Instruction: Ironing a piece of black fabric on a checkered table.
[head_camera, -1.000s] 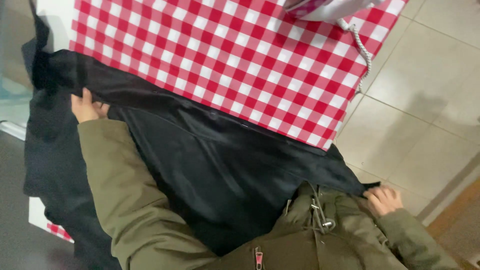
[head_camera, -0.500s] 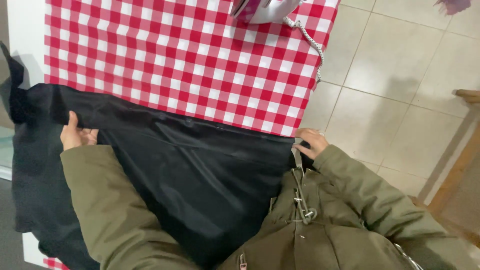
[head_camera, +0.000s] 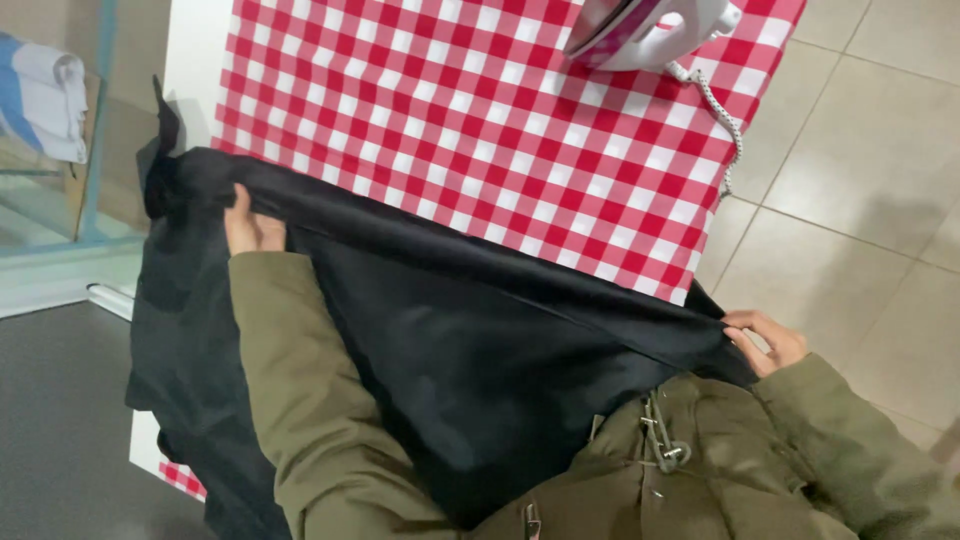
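Observation:
A black garment (head_camera: 470, 350) lies spread over the near part of a red-and-white checked ironing board (head_camera: 480, 120). My left hand (head_camera: 250, 225) grips the garment's upper edge near its left end. My right hand (head_camera: 765, 340) pinches the same edge at its right end, beyond the board's side. The edge runs taut between the two hands. Both arms are in olive-green jacket sleeves.
A white and pink iron (head_camera: 650, 30) rests at the far end of the board, its coiled cord (head_camera: 725, 120) hanging over the right side. Beige floor tiles (head_camera: 860, 200) lie to the right. A glass-fronted unit (head_camera: 60, 150) stands at the left.
My right hand has shifted right along the garment's edge and stretched it out. The left hand keeps its grip on the edge. The camera view has moved across the board.

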